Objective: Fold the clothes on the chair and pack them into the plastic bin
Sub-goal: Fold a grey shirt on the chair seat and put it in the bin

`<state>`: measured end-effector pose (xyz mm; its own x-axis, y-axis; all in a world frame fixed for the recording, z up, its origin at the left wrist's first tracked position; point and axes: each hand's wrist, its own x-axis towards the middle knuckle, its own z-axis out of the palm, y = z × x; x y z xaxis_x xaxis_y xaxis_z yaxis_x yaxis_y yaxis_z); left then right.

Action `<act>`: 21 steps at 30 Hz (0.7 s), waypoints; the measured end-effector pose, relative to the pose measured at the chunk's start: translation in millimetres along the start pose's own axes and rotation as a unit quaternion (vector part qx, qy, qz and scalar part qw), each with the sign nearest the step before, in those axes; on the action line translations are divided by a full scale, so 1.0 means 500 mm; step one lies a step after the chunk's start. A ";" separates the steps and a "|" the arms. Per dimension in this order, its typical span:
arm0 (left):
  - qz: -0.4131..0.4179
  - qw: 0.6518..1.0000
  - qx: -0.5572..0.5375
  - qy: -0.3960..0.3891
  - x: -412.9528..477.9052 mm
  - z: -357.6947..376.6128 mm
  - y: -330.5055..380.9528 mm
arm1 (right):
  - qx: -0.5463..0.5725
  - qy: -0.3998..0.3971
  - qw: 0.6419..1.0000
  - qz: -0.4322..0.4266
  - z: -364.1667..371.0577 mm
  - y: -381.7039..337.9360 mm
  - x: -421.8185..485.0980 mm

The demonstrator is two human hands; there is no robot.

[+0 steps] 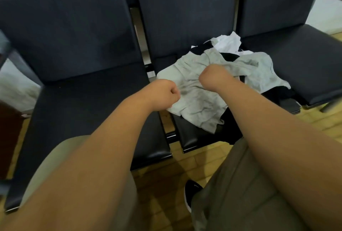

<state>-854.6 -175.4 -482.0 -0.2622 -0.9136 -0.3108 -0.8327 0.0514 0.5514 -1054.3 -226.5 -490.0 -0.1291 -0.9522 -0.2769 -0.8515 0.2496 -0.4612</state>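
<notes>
head view: three dark padded chairs stand in a row, the left chair [88,104], the middle chair [185,17] and the right chair [305,60], with narrow gaps between their seats. the clothes are heaped on the middle chair's seat, toward its right side. a grey garment [196,101] lies on top, a white garment [228,42] is at the back by the backrest, and black cloth [277,91] shows beneath (how many black pieces, i cannot tell). more grey cloth spreads to the right behind the wrist, and it may be the same garment or a second one.

two hands are in view, both curled tight. the left hand [167,91] grips the grey garment at its left edge, right over the gap between the left and middle seats. the right hand [212,77] bunches the same grey cloth near its middle. the hands are near each other but apart.

the grey hem stops short of the seat's front edge, and black cloth reaches that edge beside the right forearm. the heap's right fringe touches the right seat's inner edge. the left seat's cushion shows all the way across, as does most of the right one. one black shoe [190,191] stands on the yellow tiled floor [166,184].
</notes>
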 end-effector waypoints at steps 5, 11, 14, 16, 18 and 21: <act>0.005 1.000 0.018 -0.009 0.041 0.019 0.028 | -0.164 0.020 0.986 0.023 -0.015 0.061 0.047; -0.017 1.000 0.006 -0.018 0.051 0.027 -0.003 | -0.215 -0.025 0.976 0.037 -0.012 0.089 0.063; -0.024 0.999 -0.023 -0.017 0.050 0.029 -0.012 | -0.186 -0.002 0.982 0.027 -0.015 0.094 0.066; -0.026 0.998 -0.048 -0.021 0.053 0.030 -0.013 | -0.115 0.016 0.993 0.028 -0.024 0.087 0.052; -0.024 0.997 -0.072 -0.023 0.054 0.028 -0.011 | -0.016 0.029 0.999 0.019 -0.037 0.068 0.029; -0.018 0.995 -0.099 -0.014 0.056 0.020 -0.008 | 0.154 0.014 0.988 -0.026 -0.049 0.037 -0.007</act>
<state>-863.4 -197.2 -500.6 -0.2490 -0.9020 -0.3527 -0.7298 -0.0647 0.6806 -1082.3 -223.0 -476.9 -0.1064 -0.9688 -0.2239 -0.6624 0.2370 -0.7107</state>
